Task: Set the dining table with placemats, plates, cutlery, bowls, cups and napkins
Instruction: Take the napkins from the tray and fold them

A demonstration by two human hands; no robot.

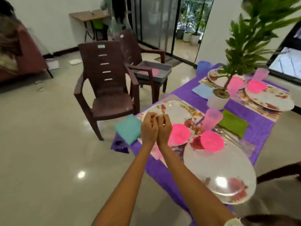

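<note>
Over the near left corner of the table (187,93), in the head view, the left hand (149,128) and right hand (164,127) are held side by side, touching, fingers (150,116) curled inward; whether they pinch anything small I cannot tell. The table wears a purple cloth and is largely laid. Beneath the hands sits a floral plate (175,110) on a patterned placemat (196,111), with a pink bowl (179,134) at its near edge. A teal napkin (128,128) lies just left of the plate at the table's corner. Nearer the camera a second, larger plate (219,173) carries another pink bowl (211,141), cutlery (231,137) beside it and a green napkin (233,123) beyond. A lilac cup (212,119) stands between the two settings. Further off are two more plates, pink cups, a pink bowl and a blue napkin (202,90).

A potted plant (219,98) in a white pot stands mid-table, its leaves screening the far settings. Two brown plastic chairs (105,88) stand left of the table; the further one holds a grey tray (156,70). The picture is blurred.
</note>
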